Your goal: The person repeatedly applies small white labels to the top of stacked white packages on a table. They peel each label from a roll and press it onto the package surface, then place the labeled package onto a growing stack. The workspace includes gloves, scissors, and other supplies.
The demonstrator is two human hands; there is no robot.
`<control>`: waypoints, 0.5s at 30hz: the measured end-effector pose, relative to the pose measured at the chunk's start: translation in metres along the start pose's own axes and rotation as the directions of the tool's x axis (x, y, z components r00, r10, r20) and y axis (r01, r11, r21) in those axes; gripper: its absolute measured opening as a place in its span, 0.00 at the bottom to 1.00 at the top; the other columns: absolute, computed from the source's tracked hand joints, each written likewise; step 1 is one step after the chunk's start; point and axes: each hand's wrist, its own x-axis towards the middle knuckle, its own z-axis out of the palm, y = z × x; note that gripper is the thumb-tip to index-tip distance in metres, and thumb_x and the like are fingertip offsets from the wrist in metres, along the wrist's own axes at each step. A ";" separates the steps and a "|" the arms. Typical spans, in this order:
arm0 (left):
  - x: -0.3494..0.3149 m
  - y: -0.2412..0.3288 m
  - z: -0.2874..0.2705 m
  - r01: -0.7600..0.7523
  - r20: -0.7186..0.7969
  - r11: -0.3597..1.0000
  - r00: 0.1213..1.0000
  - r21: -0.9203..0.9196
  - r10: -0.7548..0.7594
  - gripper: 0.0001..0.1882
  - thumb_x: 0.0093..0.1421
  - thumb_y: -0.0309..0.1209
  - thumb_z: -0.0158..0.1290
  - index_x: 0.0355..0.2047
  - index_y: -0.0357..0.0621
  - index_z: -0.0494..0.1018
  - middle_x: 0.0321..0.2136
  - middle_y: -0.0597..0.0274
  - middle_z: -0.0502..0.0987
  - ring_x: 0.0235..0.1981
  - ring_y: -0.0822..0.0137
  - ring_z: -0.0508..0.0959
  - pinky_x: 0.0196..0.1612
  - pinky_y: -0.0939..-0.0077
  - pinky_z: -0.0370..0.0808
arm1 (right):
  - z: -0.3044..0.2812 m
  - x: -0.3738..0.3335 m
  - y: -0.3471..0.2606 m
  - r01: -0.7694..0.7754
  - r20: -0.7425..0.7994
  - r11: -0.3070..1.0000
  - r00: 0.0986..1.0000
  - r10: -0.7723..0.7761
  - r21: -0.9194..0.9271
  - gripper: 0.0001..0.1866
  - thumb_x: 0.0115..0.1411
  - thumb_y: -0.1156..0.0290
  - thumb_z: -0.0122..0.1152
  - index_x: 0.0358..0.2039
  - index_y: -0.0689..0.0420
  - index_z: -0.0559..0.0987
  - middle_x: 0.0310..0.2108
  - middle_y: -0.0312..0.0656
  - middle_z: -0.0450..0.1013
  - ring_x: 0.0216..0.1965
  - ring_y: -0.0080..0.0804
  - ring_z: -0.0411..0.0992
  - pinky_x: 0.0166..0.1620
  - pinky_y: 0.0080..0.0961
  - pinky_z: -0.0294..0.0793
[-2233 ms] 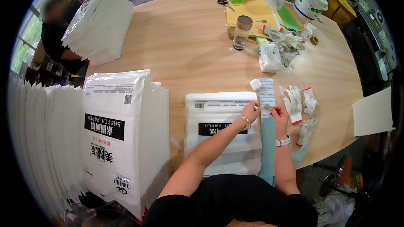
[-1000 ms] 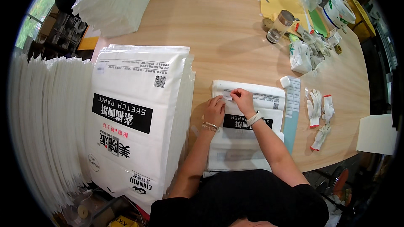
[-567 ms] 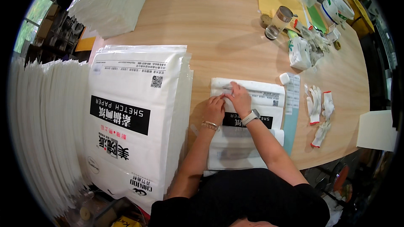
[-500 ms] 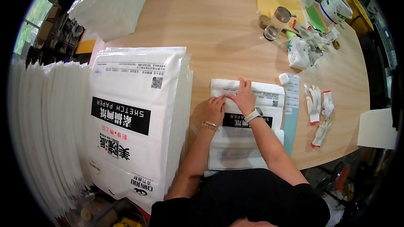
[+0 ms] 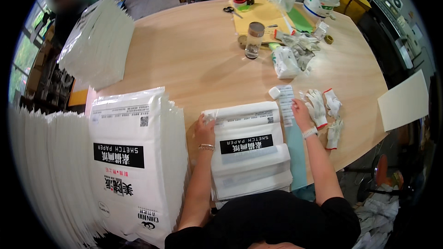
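A flat white printed plastic bag point(image 5: 249, 127) lies on the table in front of me, its lower part folded over into a loose flap. My left hand point(image 5: 204, 131) rests at the bag's upper left edge with thumb and fingers apart. My right hand point(image 5: 301, 114) is to the right of the bag, its fingers loosely bent over the edge of a narrow sheet of printed labels point(image 5: 285, 99); nothing shows in it. Under that sheet is a pale teal board point(image 5: 297, 161). A small white block point(image 5: 274, 93) sits by the sheet's top left corner.
Tall stacks of white packs point(image 5: 161, 157) stand on my left, another stack point(image 5: 99, 41) farther back. White work gloves point(image 5: 317, 106) lie right of my hand. Toward the back are a glass jar point(image 5: 254, 41), a tissue pack point(image 5: 285, 62), scissors point(image 5: 230, 10), red tape dispenser point(image 5: 242, 1) and white bucket point(image 5: 320, 0).
My hands have parted from the bag's upper middle: the left moved to its left edge, the right over to the label sheet. The whole view has shifted, showing more of the room behind.
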 end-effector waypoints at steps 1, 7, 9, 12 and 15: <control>0.002 -0.003 0.002 -0.050 -0.053 0.999 0.997 -0.019 0.049 0.07 0.47 0.28 0.53 0.29 0.46 0.73 0.45 0.58 0.66 0.40 0.58 0.68 0.44 0.70 0.66 | 0.006 0.017 -0.004 0.109 0.022 0.993 0.994 -0.108 -0.051 0.17 0.46 0.78 0.52 0.40 0.59 0.70 0.34 0.45 0.67 0.36 0.37 0.66 0.39 0.26 0.66; -0.006 0.008 -0.016 0.145 0.070 0.849 0.989 -0.508 -0.127 0.11 0.48 0.21 0.51 0.34 0.38 0.69 0.46 0.53 0.65 0.38 0.63 0.71 0.38 0.78 0.68 | 0.043 0.078 -0.012 0.161 0.373 0.943 0.927 -0.043 -0.292 0.26 0.39 0.64 0.58 0.42 0.55 0.70 0.41 0.46 0.65 0.43 0.46 0.62 0.47 0.32 0.62; -0.018 0.022 -0.034 0.308 0.251 0.515 0.951 -0.800 -0.180 0.19 0.47 0.17 0.50 0.42 0.37 0.64 0.47 0.54 0.64 0.39 0.66 0.71 0.37 0.81 0.68 | 0.041 0.082 -0.008 0.165 0.376 0.938 0.926 -0.041 -0.305 0.27 0.38 0.63 0.59 0.42 0.56 0.70 0.40 0.47 0.66 0.43 0.45 0.62 0.46 0.32 0.62; -0.045 0.044 -0.073 0.369 0.351 0.430 0.928 -0.824 -0.123 0.34 0.44 0.14 0.49 0.53 0.38 0.51 0.49 0.55 0.63 0.41 0.70 0.69 0.38 0.82 0.69 | 0.022 0.067 -0.007 0.156 0.296 0.968 0.951 -0.093 -0.196 0.25 0.38 0.64 0.59 0.40 0.58 0.71 0.39 0.48 0.67 0.42 0.44 0.64 0.46 0.31 0.63; -0.079 0.045 -0.095 0.439 0.431 0.385 0.895 -0.812 -0.113 0.27 0.44 0.14 0.51 0.46 0.37 0.61 0.45 0.55 0.66 0.41 0.70 0.70 0.41 0.79 0.69 | -0.022 0.021 -0.014 0.162 0.202 0.982 0.969 -0.140 -0.097 0.23 0.39 0.67 0.59 0.40 0.60 0.71 0.37 0.48 0.67 0.41 0.41 0.65 0.45 0.29 0.64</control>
